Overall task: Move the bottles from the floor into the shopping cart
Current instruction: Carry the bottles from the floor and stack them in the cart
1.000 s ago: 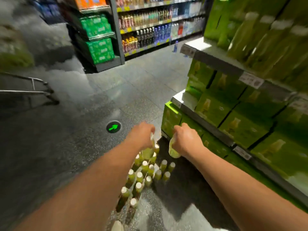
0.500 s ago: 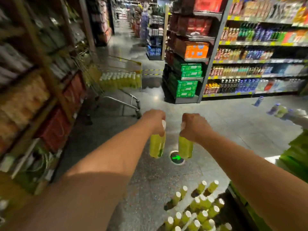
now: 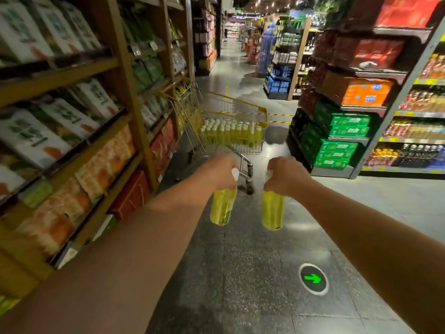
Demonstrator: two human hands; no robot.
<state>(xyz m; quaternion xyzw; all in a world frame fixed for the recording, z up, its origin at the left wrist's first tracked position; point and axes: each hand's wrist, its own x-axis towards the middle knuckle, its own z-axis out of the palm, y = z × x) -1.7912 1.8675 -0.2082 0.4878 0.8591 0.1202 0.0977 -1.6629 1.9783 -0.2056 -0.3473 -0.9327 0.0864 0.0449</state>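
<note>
Bottles [image 3: 222, 208] of smooth translucent plastic hang from left hand [image 3: 222, 169], right hand [image 3: 286, 174].

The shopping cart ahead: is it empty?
No, the shopping cart holds rows of yellow bottles with white caps.

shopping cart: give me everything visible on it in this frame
The shopping cart is a metal wire-mesh basket on a tubular frame, with yellow trim along the rim. It stands upright on the dark floor, close beside the wooden shelving on the aisle's left. One caster shows under the near end. Upright yellow-green bottles with white caps stand in rows inside. The left hand grips the left bottle, the right hand the right bottle; neither touches the cart.
</note>
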